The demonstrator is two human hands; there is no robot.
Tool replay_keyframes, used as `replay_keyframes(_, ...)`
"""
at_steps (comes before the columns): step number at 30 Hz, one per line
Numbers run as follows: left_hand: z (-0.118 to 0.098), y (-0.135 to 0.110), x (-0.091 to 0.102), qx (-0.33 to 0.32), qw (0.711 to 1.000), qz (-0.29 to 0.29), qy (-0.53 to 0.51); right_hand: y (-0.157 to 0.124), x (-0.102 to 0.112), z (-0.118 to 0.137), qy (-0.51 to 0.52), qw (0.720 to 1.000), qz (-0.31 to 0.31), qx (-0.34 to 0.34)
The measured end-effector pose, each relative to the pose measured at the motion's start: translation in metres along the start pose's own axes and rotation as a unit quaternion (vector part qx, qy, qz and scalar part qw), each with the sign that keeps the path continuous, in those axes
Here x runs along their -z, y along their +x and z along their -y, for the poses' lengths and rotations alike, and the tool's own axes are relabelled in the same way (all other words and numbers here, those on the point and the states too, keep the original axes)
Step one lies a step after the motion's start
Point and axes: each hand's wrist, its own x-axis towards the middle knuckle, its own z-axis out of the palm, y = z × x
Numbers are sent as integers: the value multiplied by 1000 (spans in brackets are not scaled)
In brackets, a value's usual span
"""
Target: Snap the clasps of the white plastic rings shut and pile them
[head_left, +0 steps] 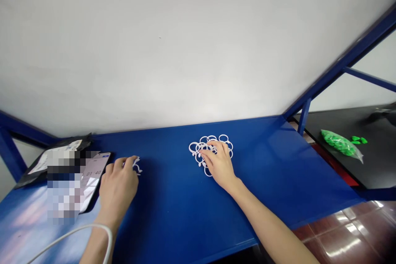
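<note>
A loose pile of thin white plastic rings (pixel 198 157), each with a small knob, lies on the blue table (pixel 185 202). My right hand (pixel 220 164) is over the right side of this pile, its thumb and index finger spread slightly apart and touching the rings. To the left, my left hand (pixel 120 179) is palm down with curled fingers. A few white ring pieces (pixel 136 166) stick out past its fingertips on the right; the rest of them is hidden under the hand.
Left of my left hand lies a phone (pixel 96 177) showing a timer, with a black plastic package (pixel 62 152) behind it. A white cable (pixel 77 229) crosses my left wrist. On a black table (pixel 377 165) at right are a bag of green pieces (pixel 340 145) and loose green pieces (pixel 359 140).
</note>
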Motion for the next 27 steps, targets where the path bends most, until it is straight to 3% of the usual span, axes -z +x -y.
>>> replay_keyframes(3,8,-2,-10,-26,999,44,5,0,0,1,-1,1000,31,4)
replay_keyframes(8,5,-1,-19,-35,998,30,-43,-8,4,6,-1,1000,27,-4)
replay_keyframes(13,-3,2,-9,-2,997,-27,-74,-12,6,10,21,1000,20,-3)
replay_keyframes(16,-17,3,3,17,980,-75,-185,-14,6,16,44,999,19,15)
replay_keyframes(19,-40,-3,13,13,919,-4,-395,-16,7,25,81,995,31,41)
replay_keyframes(23,-75,-17,22,-28,784,166,-597,-21,6,33,155,984,64,53)
replay_keyframes(25,-88,-22,25,-33,747,202,-632,-23,4,35,186,978,79,49)
replay_keyframes(27,-95,-24,26,-25,730,209,-650,-24,2,34,202,975,86,42)
